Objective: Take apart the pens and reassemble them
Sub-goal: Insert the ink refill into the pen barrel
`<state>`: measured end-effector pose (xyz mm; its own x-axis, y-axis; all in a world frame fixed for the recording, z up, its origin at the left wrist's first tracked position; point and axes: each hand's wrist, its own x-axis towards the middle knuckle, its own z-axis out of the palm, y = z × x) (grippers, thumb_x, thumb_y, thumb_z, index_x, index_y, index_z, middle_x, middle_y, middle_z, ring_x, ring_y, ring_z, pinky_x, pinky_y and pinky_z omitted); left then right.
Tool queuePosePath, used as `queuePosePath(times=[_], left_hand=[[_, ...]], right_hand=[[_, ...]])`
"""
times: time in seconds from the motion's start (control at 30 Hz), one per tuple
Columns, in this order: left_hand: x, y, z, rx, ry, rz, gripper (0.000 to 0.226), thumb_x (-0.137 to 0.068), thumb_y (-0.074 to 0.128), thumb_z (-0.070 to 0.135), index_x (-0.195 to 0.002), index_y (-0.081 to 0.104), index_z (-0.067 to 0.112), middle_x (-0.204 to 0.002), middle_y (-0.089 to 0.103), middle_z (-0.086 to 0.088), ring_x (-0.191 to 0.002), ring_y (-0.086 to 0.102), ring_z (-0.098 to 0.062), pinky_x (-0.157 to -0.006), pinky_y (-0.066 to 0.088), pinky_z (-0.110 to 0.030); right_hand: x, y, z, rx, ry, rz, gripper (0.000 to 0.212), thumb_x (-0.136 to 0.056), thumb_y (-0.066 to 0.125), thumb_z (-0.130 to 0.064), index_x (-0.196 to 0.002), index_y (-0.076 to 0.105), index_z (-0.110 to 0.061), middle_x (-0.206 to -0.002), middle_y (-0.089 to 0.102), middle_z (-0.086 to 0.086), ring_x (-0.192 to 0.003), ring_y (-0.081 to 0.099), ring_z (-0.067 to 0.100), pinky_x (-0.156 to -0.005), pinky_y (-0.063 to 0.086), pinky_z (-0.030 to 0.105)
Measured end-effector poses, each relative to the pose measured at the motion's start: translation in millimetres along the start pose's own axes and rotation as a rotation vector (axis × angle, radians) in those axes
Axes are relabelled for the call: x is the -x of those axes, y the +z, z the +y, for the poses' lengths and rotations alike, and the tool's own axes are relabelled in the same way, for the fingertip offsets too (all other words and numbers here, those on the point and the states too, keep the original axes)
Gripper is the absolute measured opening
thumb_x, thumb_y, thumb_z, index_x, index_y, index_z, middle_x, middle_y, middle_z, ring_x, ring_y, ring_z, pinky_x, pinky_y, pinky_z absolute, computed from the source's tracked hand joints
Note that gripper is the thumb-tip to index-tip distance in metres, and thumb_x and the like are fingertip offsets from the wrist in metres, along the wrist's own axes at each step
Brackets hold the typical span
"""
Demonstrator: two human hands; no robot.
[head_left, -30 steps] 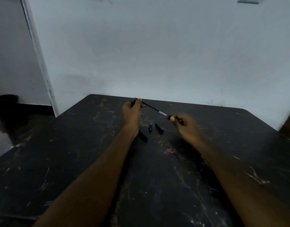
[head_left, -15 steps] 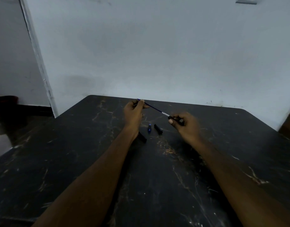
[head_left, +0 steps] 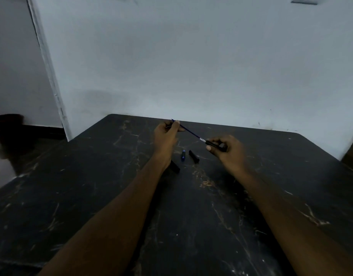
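— so, where's the pen right now?

— in bits. the refill (head_left: pixel 189 131) is up off the table, slanting between my hands. my left hand (head_left: pixel 165 136) pinches its far end between thumb and fingertips, the other fingers curled in. my right hand (head_left: pixel 229 150) is curled round a short black barrel (head_left: pixel 214 145), thumb and forefinger nipping it near the mouth. the refill's pale tip sits right at that mouth; whether it's inside yet i can't tell.

— going in or coming out?

— one look won't say. either way i keep the two in one line, because i reckon a thin refill would bend or jam if it met the barrel at an angle. holding it at the very end leaves its whole length free to slide.

— and the other parts?

— on the table (head_left: pixel 92 196) just below my hands: a blue piece (head_left: pixel 183 155), a black piece (head_left: pixel 194 156) just beside it, and a third piece (head_left: pixel 175 167), also black, partly hidden by my left wrist. none touch, as far as i can see. i'd guess they're kept near the middle so they stay in reach.

— what's around that?

— dark, scratched tabletop, its far edge against a pale wall (head_left: pixel 191 66).
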<state>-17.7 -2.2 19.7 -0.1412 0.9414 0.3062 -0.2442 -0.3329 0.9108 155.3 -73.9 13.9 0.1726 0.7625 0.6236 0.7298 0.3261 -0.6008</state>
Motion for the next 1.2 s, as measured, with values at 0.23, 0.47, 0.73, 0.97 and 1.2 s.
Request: queuePosePath(times=[0.23, 0.47, 0.73, 0.97, 1.2], left_hand=[[8, 5, 3, -0.01, 0.013, -0.089, 0.01, -0.095, 0.061, 0.017, -0.087, 0.065, 0.012, -0.074, 0.071, 0.001, -0.049, 0.056, 0.005, -0.048, 0.045, -0.014], [12, 5, 5, -0.109, -0.043, -0.224, 0.011, -0.092, 0.065, 0.02, -0.086, 0.07, 0.012, -0.076, 0.072, 0.004, -0.046, 0.053, 0.006, -0.044, 0.042, -0.011], [15, 7, 6, -0.192, -0.01, -0.34, 0.014, -0.091, 0.066, 0.023, -0.078, 0.07, 0.019, -0.075, 0.072, 0.008, -0.051, 0.057, 0.008, -0.043, 0.04, -0.008], [13, 5, 0, -0.263, 0.037, -0.342, 0.02, -0.087, 0.07, 0.027, -0.07, 0.074, 0.018, -0.081, 0.071, -0.021, -0.05, 0.051, -0.005, -0.048, 0.04, -0.021], [10, 1, -3, -0.254, 0.053, -0.414, 0.016, -0.088, 0.07, 0.025, -0.078, 0.077, 0.014, -0.057, 0.065, 0.014, -0.049, 0.052, 0.006, -0.047, 0.039, -0.01]], right_hand=[[0, 2, 3, 0.023, 0.025, -0.002, 0.023, -0.078, 0.076, -0.021, -0.099, 0.075, -0.012, -0.091, 0.065, 0.007, -0.079, 0.053, 0.014, -0.059, 0.034, 0.021], [0, 8, 6, -0.008, 0.049, 0.0, 0.021, -0.081, 0.074, -0.028, -0.098, 0.074, -0.017, -0.094, 0.068, 0.003, -0.084, 0.058, 0.016, -0.065, 0.039, 0.027], [-1, 12, 9, -0.064, 0.078, 0.033, 0.023, -0.078, 0.075, -0.032, -0.095, 0.072, -0.017, -0.09, 0.069, -0.002, -0.082, 0.061, 0.012, -0.068, 0.048, 0.03], [0, 11, 1, -0.048, 0.043, 0.067, 0.016, -0.075, 0.078, -0.021, -0.089, 0.071, -0.022, -0.087, 0.061, -0.009, -0.075, 0.051, -0.002, -0.062, 0.037, 0.014], [1, 12, 6, -0.07, 0.075, 0.063, 0.01, -0.081, 0.073, -0.025, -0.088, 0.074, -0.018, -0.084, 0.069, -0.001, -0.078, 0.061, 0.014, -0.064, 0.047, 0.031]])
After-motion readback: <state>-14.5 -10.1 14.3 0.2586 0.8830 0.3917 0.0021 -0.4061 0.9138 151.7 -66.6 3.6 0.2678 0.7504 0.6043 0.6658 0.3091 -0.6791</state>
